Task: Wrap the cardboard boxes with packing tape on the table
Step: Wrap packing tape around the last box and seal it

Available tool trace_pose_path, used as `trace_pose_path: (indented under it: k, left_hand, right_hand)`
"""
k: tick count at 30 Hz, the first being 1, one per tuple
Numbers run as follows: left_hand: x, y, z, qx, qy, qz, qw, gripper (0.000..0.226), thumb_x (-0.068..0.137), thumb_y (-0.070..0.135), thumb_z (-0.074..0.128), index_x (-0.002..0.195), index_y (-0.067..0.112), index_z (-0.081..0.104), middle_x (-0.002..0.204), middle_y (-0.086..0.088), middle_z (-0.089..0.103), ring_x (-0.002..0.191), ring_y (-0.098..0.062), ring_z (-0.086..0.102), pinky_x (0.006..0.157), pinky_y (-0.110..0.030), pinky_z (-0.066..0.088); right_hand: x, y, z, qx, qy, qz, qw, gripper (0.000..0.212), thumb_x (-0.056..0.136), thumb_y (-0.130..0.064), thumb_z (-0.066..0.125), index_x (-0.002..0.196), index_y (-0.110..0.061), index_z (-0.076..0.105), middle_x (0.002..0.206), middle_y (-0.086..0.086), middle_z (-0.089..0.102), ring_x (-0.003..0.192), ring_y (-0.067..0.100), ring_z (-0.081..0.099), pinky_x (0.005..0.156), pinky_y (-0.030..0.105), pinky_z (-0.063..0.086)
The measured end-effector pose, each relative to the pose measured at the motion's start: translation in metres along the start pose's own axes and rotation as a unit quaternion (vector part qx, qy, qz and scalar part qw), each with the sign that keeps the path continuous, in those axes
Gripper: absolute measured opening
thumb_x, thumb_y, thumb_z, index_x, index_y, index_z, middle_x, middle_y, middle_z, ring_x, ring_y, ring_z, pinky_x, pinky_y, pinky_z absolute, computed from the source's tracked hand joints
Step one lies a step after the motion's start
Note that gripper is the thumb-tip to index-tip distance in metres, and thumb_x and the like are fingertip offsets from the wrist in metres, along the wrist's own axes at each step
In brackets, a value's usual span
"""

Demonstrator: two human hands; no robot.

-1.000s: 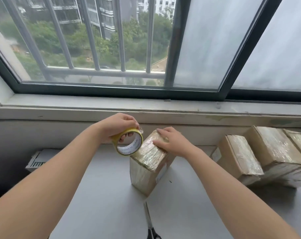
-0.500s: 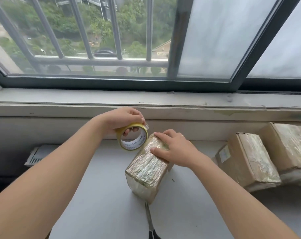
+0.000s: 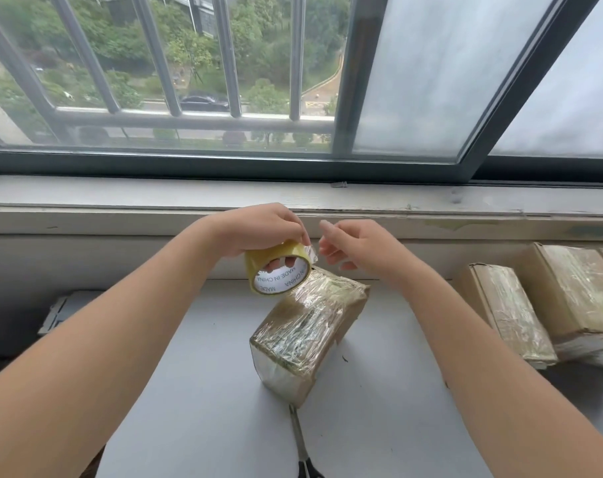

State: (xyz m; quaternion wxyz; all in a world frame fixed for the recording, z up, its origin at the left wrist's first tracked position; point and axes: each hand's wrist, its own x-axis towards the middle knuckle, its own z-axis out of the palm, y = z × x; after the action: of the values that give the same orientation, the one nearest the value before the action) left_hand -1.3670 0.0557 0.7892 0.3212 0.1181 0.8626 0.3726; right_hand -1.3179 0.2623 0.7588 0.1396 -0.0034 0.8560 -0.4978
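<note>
A cardboard box (image 3: pixel 307 332) wrapped in shiny clear tape lies on the grey table (image 3: pixel 207 391), one end towards me. My left hand (image 3: pixel 258 229) holds a yellowish roll of packing tape (image 3: pixel 276 270) just above the box's far end, fingers through the core. A short loose tape end (image 3: pixel 310 251) sticks out from the roll. My right hand (image 3: pixel 355 246) hovers beside that tape end, fingers apart, holding nothing and off the box.
Scissors (image 3: pixel 302 446) lie on the table in front of the box, partly under it. Taped boxes (image 3: pixel 510 315) stand at the right, another (image 3: pixel 579 291) behind. A window sill (image 3: pixel 431 201) runs along the back. A white grille (image 3: pixel 63 310) lies at the left.
My right hand has lifted off the box and moved up to the tape end. The box now lies flatter on the table. The view has tilted down.
</note>
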Motion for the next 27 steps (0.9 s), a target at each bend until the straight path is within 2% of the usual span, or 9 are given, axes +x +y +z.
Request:
trace_pose_path:
  k: [2, 5, 7, 11, 16, 20, 22, 24, 27]
  left_hand:
    - [-0.002, 0.004, 0.002, -0.014, 0.007, 0.016, 1.0, 0.021, 0.102, 0.023, 0.052, 0.102, 0.016, 0.072, 0.09, -0.011, 0.067, 0.07, -0.021, 0.06, 0.061, -0.033, 0.051]
    - [-0.005, 0.004, 0.001, -0.019, 0.034, 0.029, 0.999, 0.02, 0.101, 0.021, 0.052, 0.094, 0.016, 0.07, 0.082, -0.006, 0.063, 0.072, -0.021, 0.057, 0.064, -0.033, 0.048]
    - [-0.008, 0.003, 0.0, -0.029, 0.057, 0.031, 0.997, 0.024, 0.1, 0.015, 0.05, 0.09, 0.019, 0.071, 0.085, -0.004, 0.062, 0.078, -0.021, 0.056, 0.066, -0.032, 0.047]
    - [-0.014, 0.004, 0.001, -0.072, 0.06, 0.032, 0.995, 0.025, 0.1, 0.009, 0.045, 0.096, 0.012, 0.07, 0.084, -0.011, 0.061, 0.072, -0.023, 0.057, 0.052, -0.027, 0.048]
    - [-0.016, 0.007, 0.005, -0.061, 0.086, 0.039, 0.994, 0.026, 0.1, 0.01, 0.047, 0.094, 0.014, 0.071, 0.085, -0.003, 0.063, 0.077, -0.021, 0.058, 0.063, -0.031, 0.048]
    - [-0.015, 0.006, 0.015, -0.025, 0.121, 0.042, 0.991, 0.017, 0.106, 0.029, 0.052, 0.118, 0.023, 0.062, 0.096, 0.002, 0.064, 0.086, -0.017, 0.06, 0.068, -0.031, 0.047]
    - [-0.018, 0.007, 0.015, 0.003, 0.159, 0.048, 0.986, 0.033, 0.101, 0.044, 0.059, 0.13, 0.029, 0.05, 0.099, 0.004, 0.064, 0.086, -0.013, 0.062, 0.067, -0.031, 0.046]
    - [-0.025, 0.01, 0.009, 0.054, 0.157, 0.045, 0.985, 0.038, 0.098, 0.048, 0.064, 0.128, 0.029, 0.051, 0.098, 0.004, 0.066, 0.083, -0.012, 0.064, 0.069, -0.034, 0.052]
    - [-0.038, 0.014, 0.004, 0.084, 0.144, 0.031, 0.986, 0.023, 0.098, 0.045, 0.065, 0.11, 0.025, 0.061, 0.091, 0.003, 0.067, 0.073, -0.014, 0.068, 0.066, -0.035, 0.061]
  right_hand:
    - [0.004, -0.015, -0.001, -0.05, -0.043, -0.026, 0.997, 0.057, 0.091, -0.068, 0.053, 0.093, -0.014, 0.074, 0.084, -0.006, 0.077, 0.081, 0.007, 0.075, 0.082, 0.032, 0.061]
    - [0.008, -0.022, -0.002, -0.048, -0.054, -0.046, 0.996, 0.052, 0.093, -0.061, 0.058, 0.088, -0.013, 0.074, 0.079, -0.004, 0.077, 0.077, 0.008, 0.075, 0.072, 0.024, 0.058]
    - [0.01, -0.021, -0.002, -0.018, -0.063, -0.041, 0.997, 0.051, 0.096, -0.058, 0.056, 0.087, -0.012, 0.076, 0.081, 0.0, 0.078, 0.077, 0.011, 0.075, 0.07, 0.022, 0.057]
    - [0.015, -0.017, 0.004, -0.031, -0.079, -0.033, 0.996, 0.055, 0.102, -0.056, 0.047, 0.092, -0.007, 0.07, 0.078, 0.0, 0.074, 0.073, 0.012, 0.074, 0.065, 0.022, 0.055]
    - [0.022, -0.005, 0.01, -0.008, -0.065, -0.086, 0.994, 0.037, 0.102, -0.037, 0.061, 0.074, -0.014, 0.061, 0.064, -0.004, 0.064, 0.061, 0.012, 0.063, 0.059, 0.019, 0.045]
    - [0.032, -0.003, -0.004, -0.084, -0.019, -0.136, 0.987, 0.037, 0.1, -0.035, 0.065, 0.068, -0.016, 0.063, 0.059, -0.002, 0.064, 0.058, 0.011, 0.055, 0.067, 0.031, 0.045]
    - [0.038, -0.003, -0.015, -0.126, -0.022, -0.14, 0.982, 0.037, 0.099, -0.035, 0.066, 0.067, -0.016, 0.063, 0.057, -0.003, 0.063, 0.053, 0.007, 0.052, 0.062, 0.03, 0.044]
    - [0.042, 0.0, -0.026, -0.159, -0.019, -0.126, 0.979, 0.038, 0.098, -0.037, 0.066, 0.066, -0.017, 0.064, 0.056, -0.006, 0.062, 0.05, 0.002, 0.048, 0.059, 0.028, 0.041]
    - [0.048, 0.007, -0.031, -0.181, -0.045, -0.111, 0.976, 0.038, 0.099, -0.038, 0.065, 0.069, -0.014, 0.065, 0.059, -0.005, 0.065, 0.051, 0.003, 0.05, 0.06, 0.027, 0.042]
